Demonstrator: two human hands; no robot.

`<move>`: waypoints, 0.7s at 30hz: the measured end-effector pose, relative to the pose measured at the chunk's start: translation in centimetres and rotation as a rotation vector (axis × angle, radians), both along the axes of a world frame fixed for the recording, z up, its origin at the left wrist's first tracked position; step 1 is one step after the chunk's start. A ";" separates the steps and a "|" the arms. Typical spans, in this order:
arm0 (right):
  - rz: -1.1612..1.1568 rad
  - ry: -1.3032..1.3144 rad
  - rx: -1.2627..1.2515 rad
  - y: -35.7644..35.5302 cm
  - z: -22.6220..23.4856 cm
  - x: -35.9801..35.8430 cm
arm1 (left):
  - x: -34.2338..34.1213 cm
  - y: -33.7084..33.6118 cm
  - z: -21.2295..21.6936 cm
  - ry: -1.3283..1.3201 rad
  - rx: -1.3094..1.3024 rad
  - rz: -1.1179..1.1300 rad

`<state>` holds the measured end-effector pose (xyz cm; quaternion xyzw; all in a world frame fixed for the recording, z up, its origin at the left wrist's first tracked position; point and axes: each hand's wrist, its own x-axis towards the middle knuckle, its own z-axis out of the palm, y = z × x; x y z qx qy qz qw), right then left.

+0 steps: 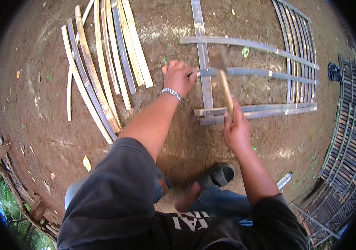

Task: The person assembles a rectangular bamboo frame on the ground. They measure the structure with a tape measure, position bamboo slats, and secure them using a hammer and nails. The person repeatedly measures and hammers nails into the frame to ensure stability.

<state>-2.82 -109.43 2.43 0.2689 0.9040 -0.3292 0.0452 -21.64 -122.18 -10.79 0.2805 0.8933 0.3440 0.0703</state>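
My left hand (180, 78) is closed at the left end of a grey bamboo slat (244, 71), which crosses an upright slat (205, 89) of a frame lying on the ground. Whether a nail is between its fingers cannot be made out. My right hand (237, 129) is wrapped round the wooden handle of a hammer (226, 89). Its dark head, smeared by motion, is above the crossing slat, just right of the joint. Another cross slat (232, 41) lies farther away, and a doubled pair of slats (261, 111) forms the near side.
Loose bamboo strips (103, 58) lie on the bare soil at the left. Closely spaced slats (301, 54) make up the frame's right end. Finished-looking bamboo panels (344, 129) are at the far right. A clear plastic bottle (284, 181) lies near my right forearm; my sandalled foot (216, 176) is below.
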 end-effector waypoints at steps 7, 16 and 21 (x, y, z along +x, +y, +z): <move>-0.004 -0.230 0.004 0.5 1.2 -1.7 | -0.5 0.3 -0.2 0.026 0.015 0.015; -0.047 -0.152 0.003 0.8 1.1 -1.8 | -0.5 0.3 -0.2 0.021 0.014 0.014; -0.050 -0.058 0.013 0.3 2.0 -1.0 | 0.0 0.1 -0.4 -0.014 0.007 -0.005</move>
